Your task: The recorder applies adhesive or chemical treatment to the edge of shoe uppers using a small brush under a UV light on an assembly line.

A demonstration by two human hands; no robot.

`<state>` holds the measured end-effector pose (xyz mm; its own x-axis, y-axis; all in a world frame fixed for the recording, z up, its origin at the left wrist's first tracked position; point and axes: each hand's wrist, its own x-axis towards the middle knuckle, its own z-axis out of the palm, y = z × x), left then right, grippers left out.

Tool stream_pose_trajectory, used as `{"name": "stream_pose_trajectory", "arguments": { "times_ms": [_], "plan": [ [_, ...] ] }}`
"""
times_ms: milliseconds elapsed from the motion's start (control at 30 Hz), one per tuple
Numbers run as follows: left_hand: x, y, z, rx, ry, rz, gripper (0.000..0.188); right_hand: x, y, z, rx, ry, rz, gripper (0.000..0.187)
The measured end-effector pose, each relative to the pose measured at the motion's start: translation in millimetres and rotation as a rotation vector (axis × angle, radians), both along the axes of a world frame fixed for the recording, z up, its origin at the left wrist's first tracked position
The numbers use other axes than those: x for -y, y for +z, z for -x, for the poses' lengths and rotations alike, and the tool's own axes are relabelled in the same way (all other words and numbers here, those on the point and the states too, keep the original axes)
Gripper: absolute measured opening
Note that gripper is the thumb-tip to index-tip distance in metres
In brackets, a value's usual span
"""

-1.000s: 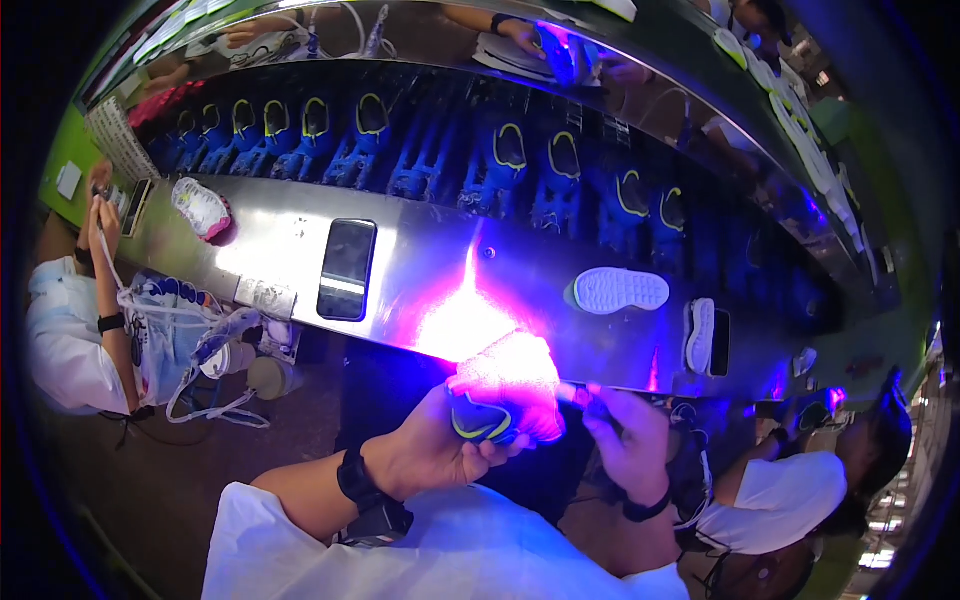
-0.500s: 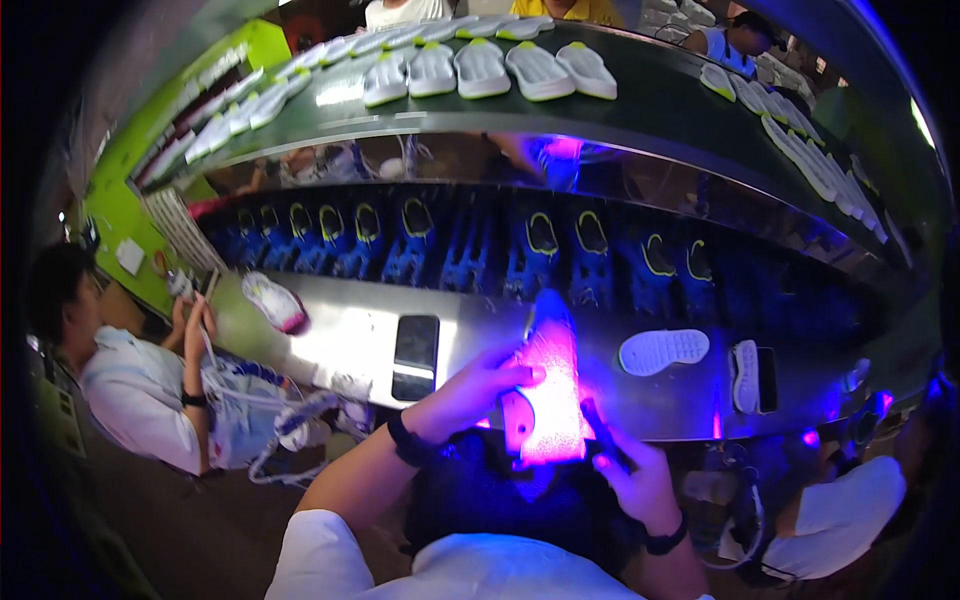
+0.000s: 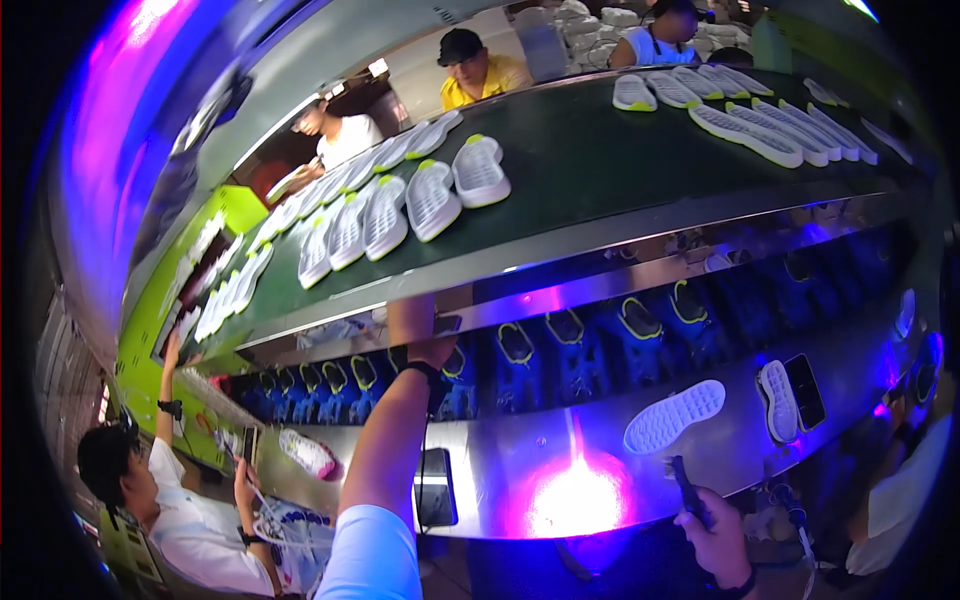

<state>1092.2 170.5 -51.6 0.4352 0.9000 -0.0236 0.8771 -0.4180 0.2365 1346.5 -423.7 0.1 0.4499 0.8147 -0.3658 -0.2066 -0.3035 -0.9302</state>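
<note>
Your right hand has its fingers closed round the handle of a dark brush, head up, near the lower edge of a white sole on the metal bench. Your left hand is stretched to the back row, beside a blue shoe upper with a yellow-green collar (fingers hidden: cannot tell how open it is, or whether it has hold of anything). Dark phone just beside your left forearm; pink-violet light patch between the phone and the brush. Beyond the row, a green belt bears more white soles.
</note>
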Motion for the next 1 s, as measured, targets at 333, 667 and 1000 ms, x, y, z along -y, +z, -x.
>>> {"name": "stream_pose_trajectory", "arguments": {
  "times_ms": [333, 667, 1000],
  "plan": [
    [44, -29, -133, -0.194, -0.235, -0.055, 0.048, 4, -43, -11, -0.058, -0.153, 0.085, 0.042],
    [37, -32, -117, -0.217, -0.140, 0.144, 0.056, 10, -19, -25, 0.037, -0.098, 0.100, 0.039],
    [71, -67, -229, 0.076, -0.314, -0.261, 0.040, 43, 4, -28, 0.240, -0.158, 0.016, 0.036]
  ]
}}
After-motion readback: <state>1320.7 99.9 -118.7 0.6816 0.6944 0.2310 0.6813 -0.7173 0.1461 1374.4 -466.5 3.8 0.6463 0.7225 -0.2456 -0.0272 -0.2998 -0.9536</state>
